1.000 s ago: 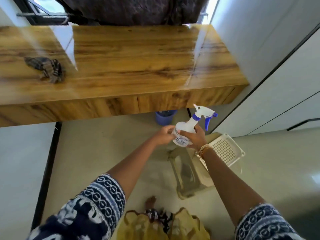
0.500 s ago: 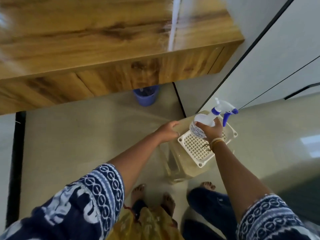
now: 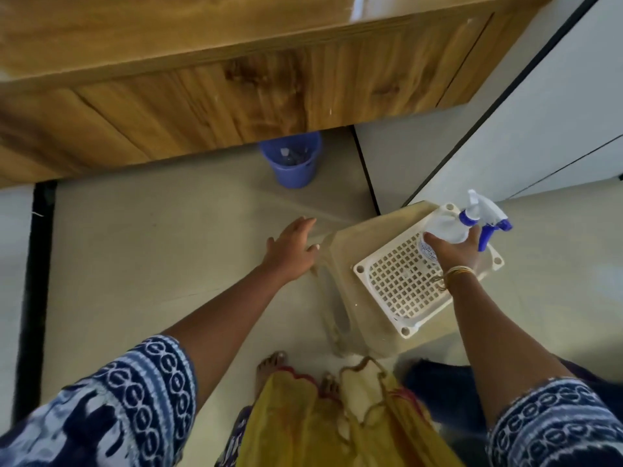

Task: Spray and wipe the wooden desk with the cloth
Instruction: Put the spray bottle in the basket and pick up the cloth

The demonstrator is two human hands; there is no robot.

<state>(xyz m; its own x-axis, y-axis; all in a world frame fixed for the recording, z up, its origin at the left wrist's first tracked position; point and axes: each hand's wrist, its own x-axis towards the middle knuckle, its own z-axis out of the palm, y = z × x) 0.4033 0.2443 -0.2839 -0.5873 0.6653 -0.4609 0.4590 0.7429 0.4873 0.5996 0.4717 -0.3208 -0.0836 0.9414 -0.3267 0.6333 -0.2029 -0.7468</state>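
The right hand (image 3: 453, 249) grips the spray bottle (image 3: 448, 227) by its body at about 3 o'clock, over the white lattice top of a plastic stool (image 3: 401, 288). The left hand (image 3: 291, 249) is open and empty, fingers spread beside the stool's edge. The wooden desk (image 3: 209, 59) fills 12 o'clock, a blue bucket (image 3: 291, 161) beneath it. No cloth shows in view.

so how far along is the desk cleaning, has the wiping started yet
Nothing on the wooden desk can be judged sprayed or wiped from this view. In hand: the right hand holds the spray bottle low over the white plastic stool, as if setting it down. The left hand is empty and open. No cloth is in view, so wiping seems left to do.
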